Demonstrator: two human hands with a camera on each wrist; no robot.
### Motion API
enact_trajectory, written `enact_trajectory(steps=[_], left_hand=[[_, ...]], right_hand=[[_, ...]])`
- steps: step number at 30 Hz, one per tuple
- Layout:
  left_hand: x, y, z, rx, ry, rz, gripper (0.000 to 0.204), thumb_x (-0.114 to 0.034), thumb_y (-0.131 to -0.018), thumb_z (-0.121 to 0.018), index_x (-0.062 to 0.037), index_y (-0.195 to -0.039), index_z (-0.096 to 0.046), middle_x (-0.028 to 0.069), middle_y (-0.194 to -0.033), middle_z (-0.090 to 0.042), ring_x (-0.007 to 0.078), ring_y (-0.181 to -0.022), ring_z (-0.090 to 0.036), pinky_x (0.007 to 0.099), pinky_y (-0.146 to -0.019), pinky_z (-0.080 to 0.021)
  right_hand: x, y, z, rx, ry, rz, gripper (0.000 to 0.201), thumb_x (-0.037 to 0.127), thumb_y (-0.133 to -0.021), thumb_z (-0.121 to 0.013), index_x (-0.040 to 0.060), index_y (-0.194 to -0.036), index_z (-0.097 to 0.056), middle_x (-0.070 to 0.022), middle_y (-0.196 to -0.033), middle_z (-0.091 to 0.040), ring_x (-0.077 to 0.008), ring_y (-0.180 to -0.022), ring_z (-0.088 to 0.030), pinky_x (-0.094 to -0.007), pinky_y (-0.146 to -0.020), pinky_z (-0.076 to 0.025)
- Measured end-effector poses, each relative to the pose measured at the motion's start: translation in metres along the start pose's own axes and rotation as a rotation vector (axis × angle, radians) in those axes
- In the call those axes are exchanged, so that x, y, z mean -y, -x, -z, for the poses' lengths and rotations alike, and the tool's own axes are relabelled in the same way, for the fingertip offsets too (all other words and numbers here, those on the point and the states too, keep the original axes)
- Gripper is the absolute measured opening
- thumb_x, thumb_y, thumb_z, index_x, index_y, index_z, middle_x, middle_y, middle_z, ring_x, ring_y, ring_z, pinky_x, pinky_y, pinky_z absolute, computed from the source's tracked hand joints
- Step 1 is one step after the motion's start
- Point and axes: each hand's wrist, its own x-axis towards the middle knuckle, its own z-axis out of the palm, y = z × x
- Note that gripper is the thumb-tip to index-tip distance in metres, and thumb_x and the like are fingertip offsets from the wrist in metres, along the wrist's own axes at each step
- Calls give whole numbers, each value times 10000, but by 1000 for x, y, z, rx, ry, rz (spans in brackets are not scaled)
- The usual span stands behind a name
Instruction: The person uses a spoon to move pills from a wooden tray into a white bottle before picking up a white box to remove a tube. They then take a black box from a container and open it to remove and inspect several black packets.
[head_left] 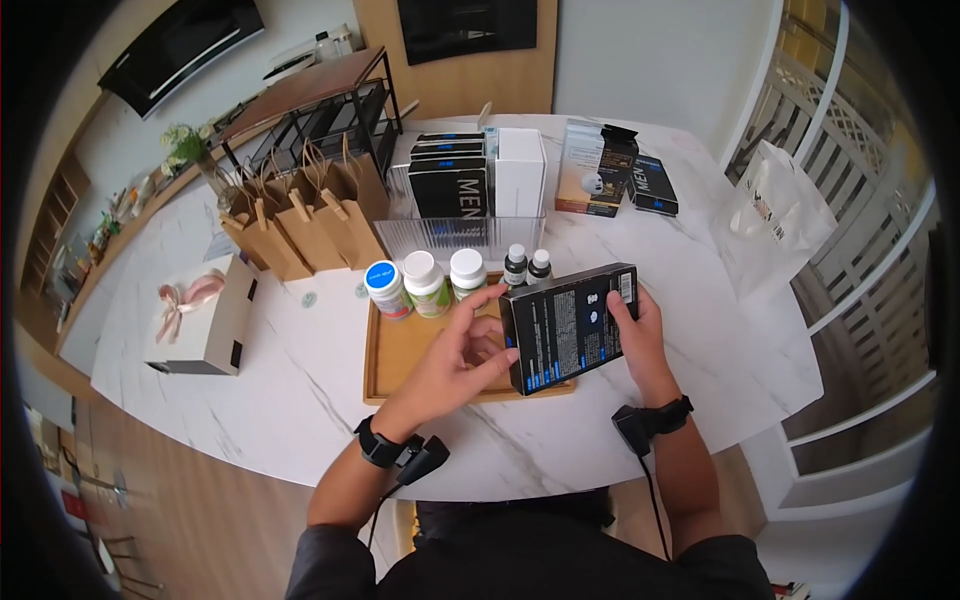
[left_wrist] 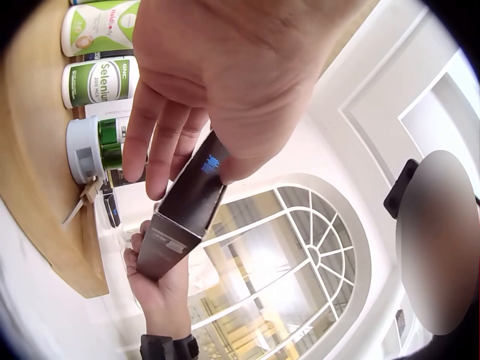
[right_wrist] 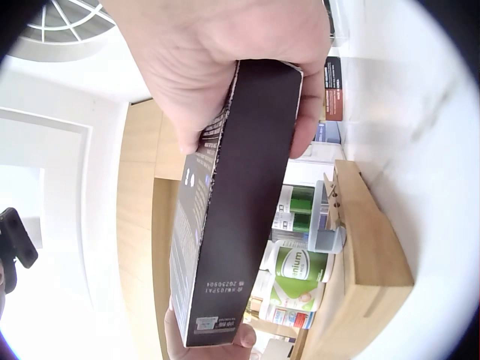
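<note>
A flat black box [head_left: 565,335] with fine print and small blue marks is held tilted above the wooden tray [head_left: 395,385]. My right hand [head_left: 645,340] grips its right end, thumb on the printed face and fingers behind, as the right wrist view shows. At the opposite end, my left hand [head_left: 440,365] pinches the edge between thumb and fingers. In the right wrist view the narrow side of the box [right_wrist: 244,195] carries a printed code and a small sticker. Behind the box on the tray stand white-capped supplement bottles [head_left: 425,285] and small dark bottles [head_left: 515,265].
Behind the tray, a clear ribbed holder [head_left: 430,240] contains black boxes and a white box [head_left: 520,170]. Brown paper bags [head_left: 300,220] and a ribboned white box [head_left: 205,325] stand left. More boxes [head_left: 590,175] and a white plastic bag [head_left: 775,220] are at the right.
</note>
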Motion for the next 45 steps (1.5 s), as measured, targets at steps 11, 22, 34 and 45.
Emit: enact_trajectory(steps=[11, 22, 34, 45], left_hand=[[9, 4, -10, -131, -90, 33, 693, 62, -868, -508, -91, -1483, -229, 66, -1069, -605, 88, -863, -593, 200, -688, -481], [1, 4, -13, -474, -879, -569, 469, -9, -826, -656, -54, -1274, -526, 113, -1145, -592, 200, -927, -577, 307, -786, -433], [8, 14, -34, -269, -45, -215, 246, -51, -946, -574, -24, -1179, -501, 79, -978, -630, 163, -910, -602, 295, -840, -452], [19, 11, -33, -211, 92, -233, 161, 41, -946, -485, -21, -1094, -469, 33, -930, -531, 86, -844, -514, 224, -793, -422]], right_hand=[[-1, -4, 6, -23, 109, 25, 250, 216, -982, -577, 4, -1114, -604, -17, -932, -663, -55, -812, -604, -217, -732, -501], [0, -5, 1, -58, -196, -283, 372, 335, -1034, -445, 13, -1155, -588, -40, -1000, -672, -106, -868, -653, -256, -784, -528], [-9, 0, -3, -34, -206, -210, 410, 390, -1034, -421, 24, -1131, -578, -55, -1005, -675, -123, -874, -659, -274, -776, -542], [-10, 1, -3, -88, -198, -38, 317, 298, -1043, -431, 20, -1112, -568, -37, -1004, -658, -104, -864, -639, -253, -768, -530]])
